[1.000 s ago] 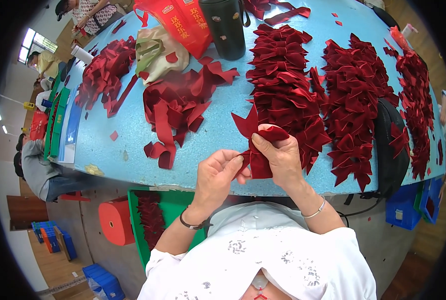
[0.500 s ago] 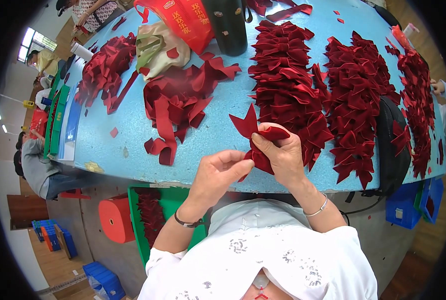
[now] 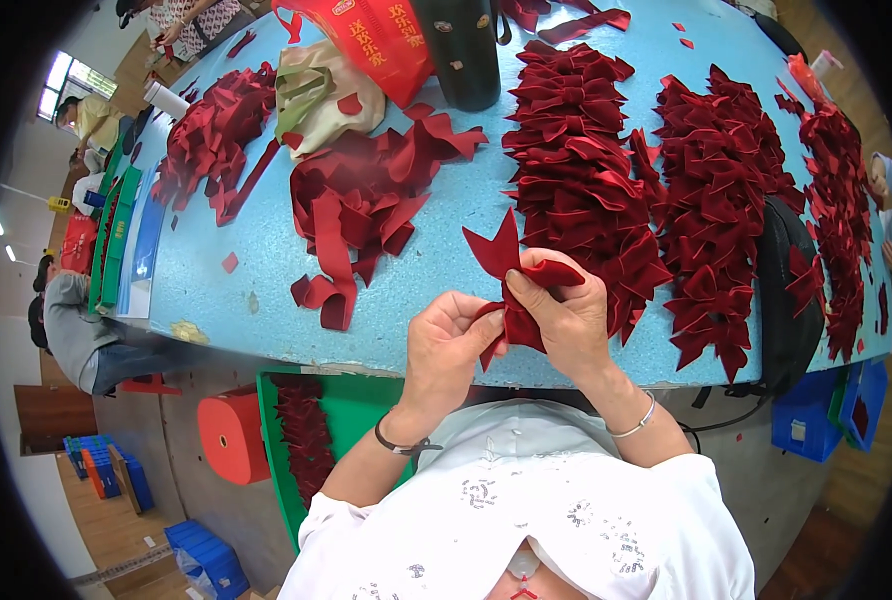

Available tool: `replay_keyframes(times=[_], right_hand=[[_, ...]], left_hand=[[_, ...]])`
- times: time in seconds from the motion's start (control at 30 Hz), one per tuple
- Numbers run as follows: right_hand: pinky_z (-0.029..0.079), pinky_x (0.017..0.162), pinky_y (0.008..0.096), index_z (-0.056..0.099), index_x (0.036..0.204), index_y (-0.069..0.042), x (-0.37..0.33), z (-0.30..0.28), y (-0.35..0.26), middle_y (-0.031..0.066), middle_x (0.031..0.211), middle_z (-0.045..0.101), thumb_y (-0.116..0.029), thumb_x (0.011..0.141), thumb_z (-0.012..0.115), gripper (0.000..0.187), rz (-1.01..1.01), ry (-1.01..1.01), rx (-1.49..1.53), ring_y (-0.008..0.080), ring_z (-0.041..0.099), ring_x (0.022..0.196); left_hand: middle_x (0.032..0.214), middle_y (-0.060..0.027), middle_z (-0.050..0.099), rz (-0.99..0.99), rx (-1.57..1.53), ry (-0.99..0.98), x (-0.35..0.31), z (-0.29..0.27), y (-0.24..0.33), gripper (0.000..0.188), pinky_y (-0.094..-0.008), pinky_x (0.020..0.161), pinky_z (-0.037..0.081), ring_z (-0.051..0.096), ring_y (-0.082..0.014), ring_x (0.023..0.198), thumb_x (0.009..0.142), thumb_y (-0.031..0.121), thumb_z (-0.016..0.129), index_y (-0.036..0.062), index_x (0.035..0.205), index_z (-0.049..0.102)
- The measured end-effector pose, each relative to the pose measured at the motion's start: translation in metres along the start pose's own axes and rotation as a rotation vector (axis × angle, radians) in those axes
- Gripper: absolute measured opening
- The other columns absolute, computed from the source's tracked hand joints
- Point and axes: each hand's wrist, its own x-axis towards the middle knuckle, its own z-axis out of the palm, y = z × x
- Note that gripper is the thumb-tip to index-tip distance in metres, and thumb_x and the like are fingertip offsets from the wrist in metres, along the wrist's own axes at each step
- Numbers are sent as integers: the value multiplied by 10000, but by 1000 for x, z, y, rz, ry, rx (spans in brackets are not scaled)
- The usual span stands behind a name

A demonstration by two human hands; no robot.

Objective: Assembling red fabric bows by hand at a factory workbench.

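A dark red velvet bow (image 3: 503, 248) is held between my two hands over the table's near edge. My right hand (image 3: 566, 305) pinches its middle, thumb on top, with a loop showing above the fingers and a notched tail pointing up and left. My left hand (image 3: 451, 345) is closed on the bow's lower left part with thumb and fingertips. Just beyond my right hand lies a long stacked row of finished red bows (image 3: 576, 160). Loose red ribbon strips (image 3: 351, 205) lie in a heap beyond my left hand.
More bow rows (image 3: 711, 200) and a black bag (image 3: 791, 300) lie right on the blue table (image 3: 236, 310). A dark flask (image 3: 461, 60), red bag (image 3: 366, 40) and pale cloth bag (image 3: 326, 100) stand at the back. A green crate (image 3: 351, 405) sits below the near edge. Other people work around.
My left hand has moved slightly right and closed its fingers on the bow's lower left part. My right hand keeps its pinch. At the far right, a person has shifted into fuller view.
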Motion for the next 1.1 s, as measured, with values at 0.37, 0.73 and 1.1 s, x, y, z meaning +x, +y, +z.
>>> replay_keyframes(times=[0.37, 0.73, 1.1], right_hand=[[466, 693, 199, 622, 967, 19, 0, -5, 1, 39, 915, 627, 24, 819, 724, 180, -368, -4, -425, 75, 538, 757], [466, 727, 206, 614, 964, 31, -1, -10, 6, 42, 934, 629, 50, 808, 725, 192, -307, -13, -387, 84, 530, 791], [475, 684, 189, 654, 974, 11, 9, -18, -10, -28, 864, 635, 33, 847, 702, 137, -216, 69, -170, 37, 536, 747]], left_hand=[[758, -78, 658, -104, -29, -10, 2, 0, -6, 134, -208, 515, 426, 578, -96, 589, 899, 9, 621, -61, 1010, 648], [714, -50, 637, 196, 416, 158, -4, 5, -6, 61, -199, 511, 421, 554, -63, 586, 933, 51, 592, -9, 922, 585], [857, -64, 671, 199, 297, 221, 1, -31, 25, 164, -219, 634, 494, 609, -69, 749, 916, 106, 650, -27, 1005, 618]])
